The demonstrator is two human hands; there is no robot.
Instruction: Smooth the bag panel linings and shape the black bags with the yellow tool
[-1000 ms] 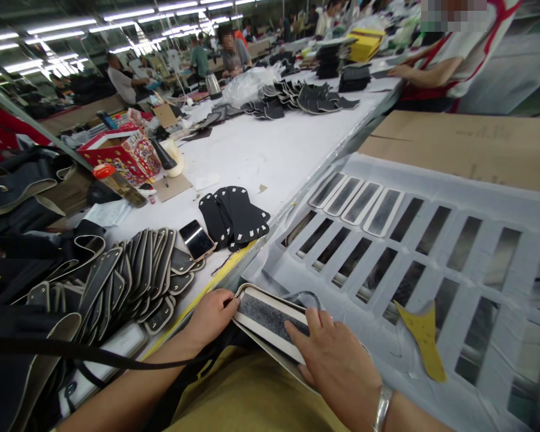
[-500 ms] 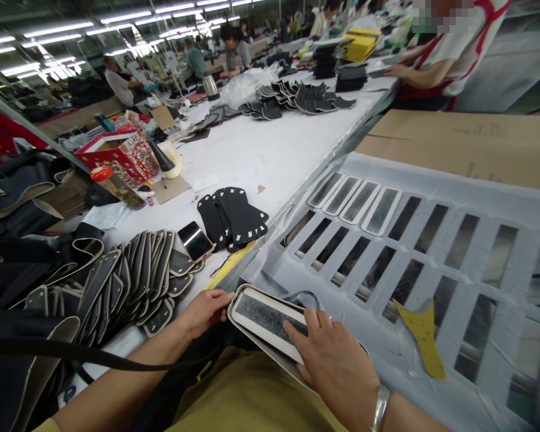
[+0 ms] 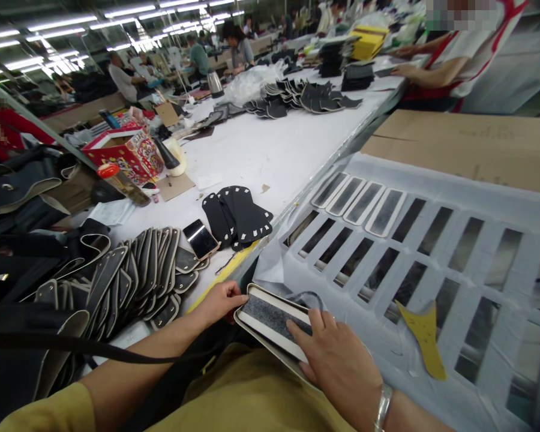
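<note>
In front of my body lies a long pale panel (image 3: pixel 274 313) with a dark grey speckled strip down its middle. It sits within a curved pale-rimmed piece (image 3: pixel 252 327), whose far side is hidden. My left hand (image 3: pixel 222 301) is closed at the left end, thumb and fingers pinching the rim. My right hand (image 3: pixel 342 354) grips the right end of the panel, fingers across its top and thumb along the near side. A dark strap loop (image 3: pixel 312 298) shows just behind the panel.
To the right is a grey-white sheet (image 3: pixel 292 276) with rows of long slots, several similar panels (image 3: pixel 384 213) at its far end. A yellow forked piece (image 3: pixel 425 339) lies on it. Overlapping dark pieces (image 3: pixel 139 270), a phone (image 3: pixel 200 239) and black cut pieces (image 3: pixel 240 216) lie left.
My left hand has shifted a little along the end of the panel, its thumb now over the corner. The right hand keeps its hold; the whole view has moved slightly.
</note>
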